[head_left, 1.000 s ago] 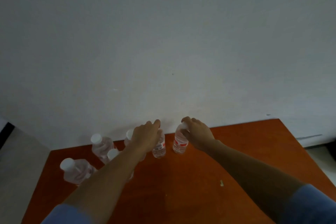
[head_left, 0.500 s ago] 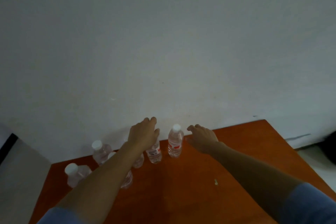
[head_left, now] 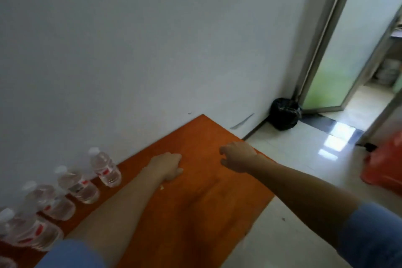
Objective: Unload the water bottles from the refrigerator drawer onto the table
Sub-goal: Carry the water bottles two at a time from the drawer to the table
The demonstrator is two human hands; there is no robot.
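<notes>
Several clear water bottles with white caps and red labels stand in a row along the wall on the orange-brown table (head_left: 202, 198); the rightmost bottle (head_left: 105, 167) and its neighbour (head_left: 79, 185) are sharpest, while more bottles (head_left: 32, 230) crowd the lower left. My left hand (head_left: 167, 165) hovers over the table right of the bottles, fingers loosely curled, holding nothing. My right hand (head_left: 238, 155) hangs over the table's right edge, fingers loosely curled and empty. The refrigerator drawer is out of view.
A white wall backs the table. On the pale tiled floor to the right sit a black bag (head_left: 283, 115) in the corner and an orange-red bag (head_left: 386, 163). A frosted glass door (head_left: 339, 50) stands open at the upper right.
Both hands have let go of the bottles and pulled back to the right. The view has swung right, showing the floor and the door.
</notes>
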